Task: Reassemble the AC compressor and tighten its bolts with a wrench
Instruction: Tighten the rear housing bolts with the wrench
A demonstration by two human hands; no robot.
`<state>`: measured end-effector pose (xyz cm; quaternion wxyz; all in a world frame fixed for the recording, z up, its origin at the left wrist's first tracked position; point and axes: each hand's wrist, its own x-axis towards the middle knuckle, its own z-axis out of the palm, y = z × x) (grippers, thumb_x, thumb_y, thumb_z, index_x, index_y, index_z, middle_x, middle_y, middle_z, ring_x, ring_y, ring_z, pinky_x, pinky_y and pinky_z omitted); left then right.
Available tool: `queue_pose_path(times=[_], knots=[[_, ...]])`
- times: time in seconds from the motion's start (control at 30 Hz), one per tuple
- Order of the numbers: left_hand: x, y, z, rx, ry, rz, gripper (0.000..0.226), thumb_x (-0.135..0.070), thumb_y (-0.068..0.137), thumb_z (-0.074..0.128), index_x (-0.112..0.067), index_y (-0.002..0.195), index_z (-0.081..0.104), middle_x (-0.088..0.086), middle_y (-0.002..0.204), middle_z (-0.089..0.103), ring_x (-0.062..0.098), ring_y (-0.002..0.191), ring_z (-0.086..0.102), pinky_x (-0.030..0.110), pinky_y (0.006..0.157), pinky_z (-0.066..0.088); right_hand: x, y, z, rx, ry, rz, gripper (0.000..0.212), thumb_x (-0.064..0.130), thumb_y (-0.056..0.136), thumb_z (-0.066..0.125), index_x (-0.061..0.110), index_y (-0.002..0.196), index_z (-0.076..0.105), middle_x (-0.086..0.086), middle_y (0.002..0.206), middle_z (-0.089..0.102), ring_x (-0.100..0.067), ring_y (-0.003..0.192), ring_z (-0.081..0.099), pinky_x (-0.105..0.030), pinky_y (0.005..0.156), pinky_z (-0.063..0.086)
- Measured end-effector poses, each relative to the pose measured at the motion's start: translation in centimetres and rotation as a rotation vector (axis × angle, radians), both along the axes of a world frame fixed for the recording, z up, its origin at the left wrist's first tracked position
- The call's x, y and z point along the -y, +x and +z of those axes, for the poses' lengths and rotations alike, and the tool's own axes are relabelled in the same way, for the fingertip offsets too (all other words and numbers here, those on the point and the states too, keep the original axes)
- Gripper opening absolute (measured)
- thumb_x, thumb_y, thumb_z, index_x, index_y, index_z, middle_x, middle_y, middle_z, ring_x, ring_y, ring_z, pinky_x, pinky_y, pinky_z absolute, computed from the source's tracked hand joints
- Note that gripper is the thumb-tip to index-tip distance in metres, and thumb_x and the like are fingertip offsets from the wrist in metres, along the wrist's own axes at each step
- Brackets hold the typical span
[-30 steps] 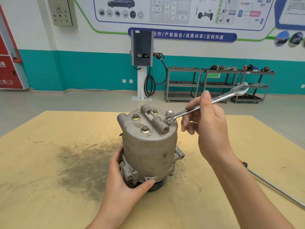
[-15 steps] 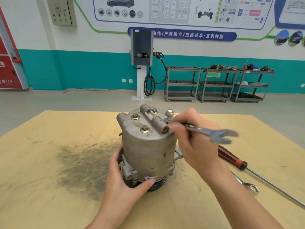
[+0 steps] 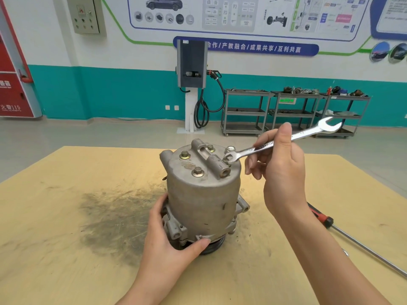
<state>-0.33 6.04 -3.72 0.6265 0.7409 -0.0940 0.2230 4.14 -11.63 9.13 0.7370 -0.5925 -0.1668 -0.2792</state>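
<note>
Steel open-end wrench (image 3: pixel 284 140): swung back from its low position of half a second ago, near end reseated on a top-face bolt (image 3: pixel 226 160) of the AC compressor (image 3: pixel 203 192), seemingly fully engaged; a fresh tightening stroke looks due. Right hand (image 3: pixel 279 170): fingers curled round the shank. Left hand (image 3: pixel 169 243): gripping the compressor's base, unmoved. Compressor: upright, mid-table (image 3: pixel 55 249).
</note>
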Motion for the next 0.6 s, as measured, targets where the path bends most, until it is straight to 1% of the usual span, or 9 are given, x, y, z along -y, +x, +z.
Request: queue_pose_path(times=[0.07, 0.17, 0.27, 0.4, 0.47, 0.53, 0.6], knots=[[0.0, 0.0, 0.0, -0.006, 0.005, 0.004, 0.101, -0.040, 0.050, 0.091, -0.085, 0.108, 0.022, -0.058, 0.119, 0.035, -0.027, 0.117, 0.038, 0.011, 0.086, 0.038, 0.1, 0.2, -0.1, -0.024, 0.027, 0.026, 0.048, 0.052, 0.094, 0.033, 0.021, 0.069, 0.057, -0.003, 0.047, 0.052, -0.017, 0.043, 0.051, -0.022, 0.038, 0.033], [0.0, 0.0, 0.0, -0.011, -0.001, 0.005, 0.105, -0.033, 0.053, 0.096, -0.085, 0.107, 0.022, -0.058, 0.117, 0.035, -0.028, 0.116, 0.038, 0.011, 0.085, 0.038, 0.2, 0.5, -0.2, -0.071, 0.070, 0.052, 0.050, 0.045, 0.102, 0.030, 0.017, 0.070, 0.056, -0.002, 0.047, 0.051, -0.017, 0.042, 0.051, -0.020, 0.038, 0.033], [0.0, 0.0, 0.0, -0.020, -0.013, -0.007, 0.104, -0.040, 0.050, 0.095, -0.085, 0.109, 0.022, -0.059, 0.118, 0.034, -0.029, 0.115, 0.038, 0.011, 0.086, 0.038, 0.3, 0.8, -0.2, -0.124, 0.076, 0.072, 0.050, 0.044, 0.103, 0.029, 0.015, 0.073, 0.055, -0.002, 0.047, 0.051, -0.017, 0.043, 0.051, -0.020, 0.038, 0.033], [0.0, -0.1, 0.0, -0.023, -0.015, -0.005, 0.104, -0.039, 0.051, 0.094, -0.084, 0.110, 0.021, -0.059, 0.119, 0.034, -0.029, 0.116, 0.037, 0.011, 0.087, 0.037, 0.8, 1.4, -0.2, -0.276, 0.085, 0.159, 0.050, 0.044, 0.104, 0.028, 0.013, 0.075, 0.054, -0.002, 0.048, 0.049, -0.017, 0.043, 0.049, -0.021, 0.039, 0.032], [0.0, -0.1, 0.1, -0.027, -0.017, -0.009, 0.103, -0.044, 0.049, 0.094, -0.083, 0.111, 0.022, -0.057, 0.120, 0.035, -0.027, 0.117, 0.038, 0.012, 0.088, 0.037, 1.0, 1.6, -0.2, -0.357, 0.139, 0.243, 0.048, 0.042, 0.105, 0.029, 0.012, 0.076, 0.054, -0.002, 0.047, 0.047, -0.015, 0.041, 0.046, -0.020, 0.038, 0.035], [0.0, -0.1, 0.2, -0.034, -0.012, -0.002, 0.101, -0.053, 0.042, 0.088, -0.083, 0.111, 0.022, -0.057, 0.120, 0.035, -0.026, 0.117, 0.039, 0.012, 0.088, 0.038, 1.0, 1.9, -0.4, -0.409, 0.200, 0.319, 0.048, 0.041, 0.105, 0.031, 0.012, 0.075, 0.054, -0.002, 0.048, 0.046, -0.013, 0.040, 0.044, -0.018, 0.037, 0.037], [0.1, -0.1, 0.4, -0.033, 0.000, 0.011, 0.098, -0.058, 0.039, 0.084, -0.084, 0.111, 0.021, -0.057, 0.120, 0.035, -0.026, 0.117, 0.039, 0.011, 0.087, 0.038, 1.1, 2.1, -0.5, -0.435, 0.237, 0.373, 0.047, 0.042, 0.104, 0.031, 0.012, 0.074, 0.054, -0.002, 0.048, 0.045, -0.012, 0.041, 0.043, -0.018, 0.037, 0.037]])
